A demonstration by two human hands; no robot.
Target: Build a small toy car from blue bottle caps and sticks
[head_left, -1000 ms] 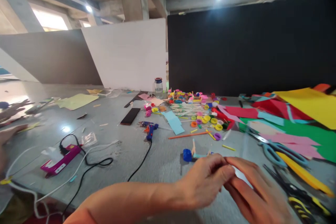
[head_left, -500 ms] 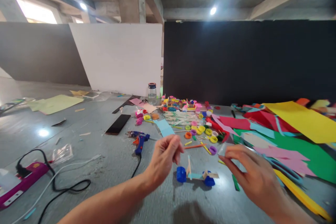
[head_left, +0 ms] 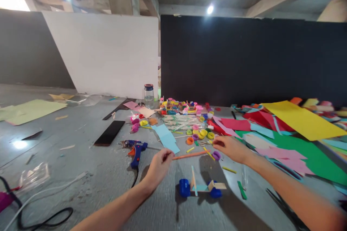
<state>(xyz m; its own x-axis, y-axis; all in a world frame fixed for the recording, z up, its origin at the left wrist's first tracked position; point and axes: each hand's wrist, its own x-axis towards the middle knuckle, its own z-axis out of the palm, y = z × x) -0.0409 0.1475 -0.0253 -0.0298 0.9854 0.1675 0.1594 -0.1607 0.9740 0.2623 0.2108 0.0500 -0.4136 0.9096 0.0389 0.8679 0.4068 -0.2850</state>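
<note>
My left hand [head_left: 159, 166] hovers over the grey table with its fingers curled in a loose pinch at the near end of an orange stick [head_left: 189, 155]; I cannot make out anything between them. My right hand [head_left: 230, 148] reaches forward among small coloured rings [head_left: 201, 134], fingers curled down beside a purple ring [head_left: 216, 156]. In front of me lies a small model [head_left: 200, 187] made of blue bottle caps, wooden sticks and light blue paper.
A blue glue gun [head_left: 136, 149] with a black cord lies left of my left hand, a black phone [head_left: 109, 133] beyond it. Coloured paper sheets [head_left: 298, 122] cover the right side. A glass jar [head_left: 148, 92] stands at the back, a light blue paper piece [head_left: 166, 137] nearby.
Both hands have parted and moved forward from near the model; the right hand has stretched out to the rings. The view has shifted right and closer.
</note>
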